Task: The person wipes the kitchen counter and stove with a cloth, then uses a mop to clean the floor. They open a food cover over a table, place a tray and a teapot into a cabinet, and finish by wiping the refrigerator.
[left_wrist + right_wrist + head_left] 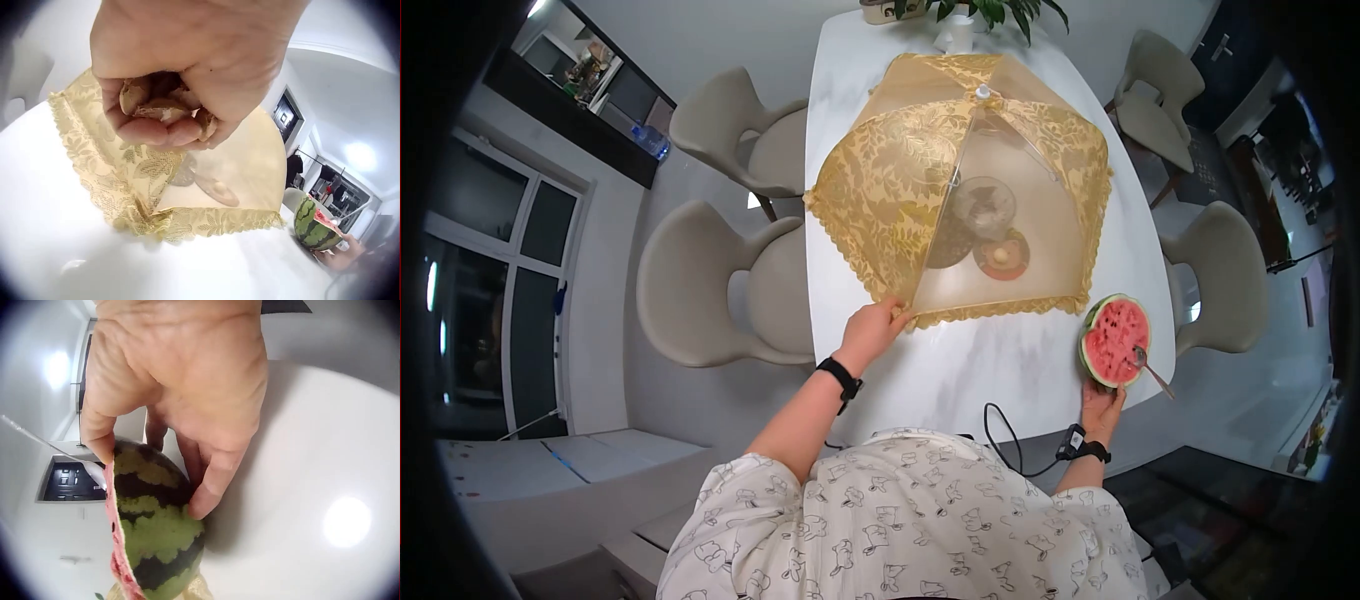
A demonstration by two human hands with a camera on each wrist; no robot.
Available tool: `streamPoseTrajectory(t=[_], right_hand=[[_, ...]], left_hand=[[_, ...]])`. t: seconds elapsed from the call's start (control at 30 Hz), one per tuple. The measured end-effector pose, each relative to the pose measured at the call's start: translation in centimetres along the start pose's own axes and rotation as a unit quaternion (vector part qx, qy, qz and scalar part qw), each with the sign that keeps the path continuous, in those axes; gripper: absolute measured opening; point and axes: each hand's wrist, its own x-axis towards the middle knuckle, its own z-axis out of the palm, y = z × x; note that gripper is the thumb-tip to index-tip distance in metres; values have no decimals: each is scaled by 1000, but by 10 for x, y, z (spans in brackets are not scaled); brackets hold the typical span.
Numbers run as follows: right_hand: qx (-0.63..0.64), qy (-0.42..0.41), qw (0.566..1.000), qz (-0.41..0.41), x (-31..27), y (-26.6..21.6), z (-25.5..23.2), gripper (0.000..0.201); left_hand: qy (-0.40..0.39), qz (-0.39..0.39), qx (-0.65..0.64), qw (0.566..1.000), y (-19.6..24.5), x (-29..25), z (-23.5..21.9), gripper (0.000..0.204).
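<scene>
My left hand is beside the front left corner of a gold lace food cover, its fingertips overlapping the hem in the head view. In the left wrist view its curled fingers hold several tan, shell-like pieces; their exact kind cannot be told. At the table's right side my right hand grips a cut watermelon half, thumb at the rim and fingers against the striped rind. A metal spoon stands in the red flesh, its handle sticking out over the rim.
Several dishes show through the cover's mesh, one a reddish plate. The white table has chairs on both sides, including a beige chair at left. A potted plant stands at the far end. A black cable runs to the right wrist.
</scene>
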Motion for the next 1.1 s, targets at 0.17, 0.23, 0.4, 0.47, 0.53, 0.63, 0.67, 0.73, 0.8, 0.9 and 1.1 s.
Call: streamPoseTrajectory(t=[0.17,0.23,0.4,0.47,0.53,0.63,0.67,0.73,0.8,0.9,1.1], right_hand=[[-80,46,996,-17,-23,8,22,69],[-127,77,989,-27,-40,19,33,84],[-206,144,968,-24,-66,67,-13,62],[-313,194,930,-11,-95,93,-9,37],[-459,147,876,-20,-132,128,-9,28],[-717,20,695,59,-180,187,10,27],[-756,-44,645,98,-200,213,28,30],[-812,-206,509,197,-231,266,71,32],[-852,-359,308,225,-276,319,145,35],[-821,-449,295,191,-311,402,187,30],[-764,-595,205,143,-354,528,262,34]], left_hand=[[52,-9,-106,993,-46,-67,-10,21],[27,-66,-113,991,-69,-106,-27,23],[108,-121,-147,976,-188,-227,-38,21],[132,-163,-127,969,-251,-290,-30,22],[157,-208,-93,961,-324,-365,-16,21],[116,-434,-410,794,-367,-456,-39,18],[177,-448,-495,724,-371,-484,-50,19],[243,-459,-566,640,-380,-532,-68,19],[352,-462,-598,553,-391,-572,-83,21],[377,-423,-636,524,-413,-608,-97,21],[444,-253,-757,407,-460,-588,-159,22]])
